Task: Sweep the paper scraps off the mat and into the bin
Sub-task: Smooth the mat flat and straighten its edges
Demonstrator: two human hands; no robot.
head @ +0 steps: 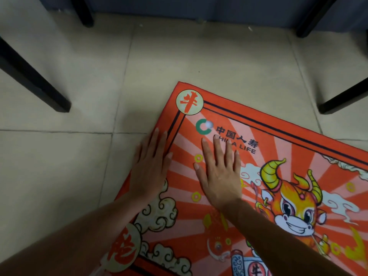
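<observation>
- On the tiled floor (79, 156), lying at an angle: red mat (298, 156) with a cartoon ox print (294, 206), a round character medallion (189, 102) at its far corner, green logo and "CHINA LIFE" lettering just inside that corner.
- Sitting on the green logo: one small white paper scrap (208, 124), round and blurry, just ahead of the right fingertips, not touching them.
- Lying flat over the mat's left edge: left hand (149, 166), fingers straight and close together, palm down, gripping nothing; outer side of the hand hanging over the floor.
- Pressing palm down on the mat near the lettering: right hand (219, 172), fingers straight and slightly spread, holding nothing, fingertips covering part of the word "CHINA".
- Reaching in from the bottom of the frame: both bare forearms, right one crossing over the mat.
- Standing around on the floor: black furniture legs, one at left (35, 84), one at right (342, 98), two more at the top.
- Showing by the far wall: a few tiny pale specks on the floor, too small for telling what.
</observation>
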